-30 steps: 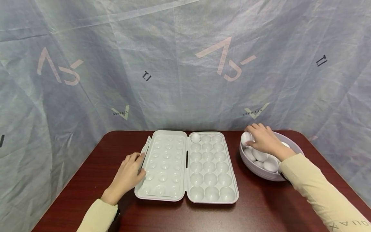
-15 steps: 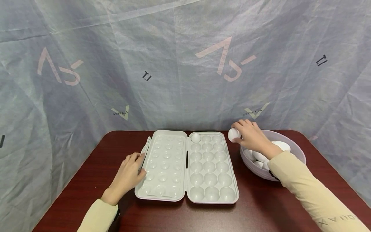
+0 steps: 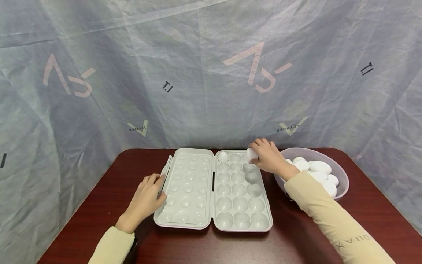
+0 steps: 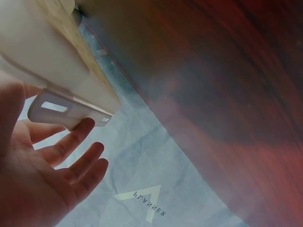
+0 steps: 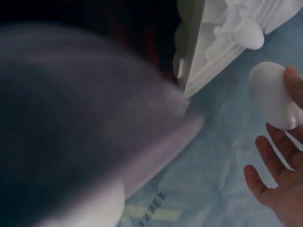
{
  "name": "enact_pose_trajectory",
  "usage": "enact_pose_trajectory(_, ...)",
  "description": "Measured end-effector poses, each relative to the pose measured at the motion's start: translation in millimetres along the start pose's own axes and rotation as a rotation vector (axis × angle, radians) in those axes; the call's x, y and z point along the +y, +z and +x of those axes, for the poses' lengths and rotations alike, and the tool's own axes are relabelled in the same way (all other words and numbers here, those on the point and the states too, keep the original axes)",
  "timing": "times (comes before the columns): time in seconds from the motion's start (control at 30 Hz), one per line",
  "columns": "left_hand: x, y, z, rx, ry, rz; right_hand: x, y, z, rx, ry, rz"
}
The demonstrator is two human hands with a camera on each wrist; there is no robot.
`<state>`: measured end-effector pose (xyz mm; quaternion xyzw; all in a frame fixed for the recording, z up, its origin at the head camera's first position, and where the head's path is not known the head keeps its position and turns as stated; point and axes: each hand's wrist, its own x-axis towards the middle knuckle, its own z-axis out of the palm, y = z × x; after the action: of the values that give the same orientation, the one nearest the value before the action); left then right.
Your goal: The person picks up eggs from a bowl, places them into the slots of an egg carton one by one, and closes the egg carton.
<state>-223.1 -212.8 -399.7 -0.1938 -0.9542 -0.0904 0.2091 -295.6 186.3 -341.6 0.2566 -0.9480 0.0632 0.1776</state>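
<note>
An egg carton [image 3: 213,225] lies unfolded on the table, its dimpled lid [image 3: 184,190] on the left and its cupped half on the right. One white egg [image 3: 223,157] sits in the far left cup. My left hand [image 3: 146,196] holds the lid's outer edge at the latch flap [image 4: 61,109], thumb on one side and fingers on the other. Over the far right cups, my right hand [image 3: 268,156] pinches another white egg [image 5: 272,94] between thumb and fingertips. A pale purple bowl [image 3: 344,179] of several white eggs [image 3: 320,167] stands to the right, partly hidden by the right sleeve.
The dark red wooden table [image 3: 184,247] carries the carton and bowl. A grey printed cloth [image 3: 204,91] hangs close behind its far edge. The bowl's near rim lies under the right forearm [image 3: 316,205].
My right hand has lifted an egg out of the bowl and carried it left to above the carton's far right corner. The left hand has stayed at the lid.
</note>
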Motion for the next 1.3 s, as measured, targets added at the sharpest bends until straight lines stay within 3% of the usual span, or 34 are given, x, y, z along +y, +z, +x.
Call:
enact_pose_trajectory(0.6,0.8,-0.2,1.3,0.018,0.008,0.009,-15.0,35.3,29.9,-0.072,0.069,0.022)
enact_pose_trajectory(1.3,-1.7,2.6,-0.3,0.032,0.017,0.016,-10.5,60.1,51.7,-0.118,0.144,-0.019)
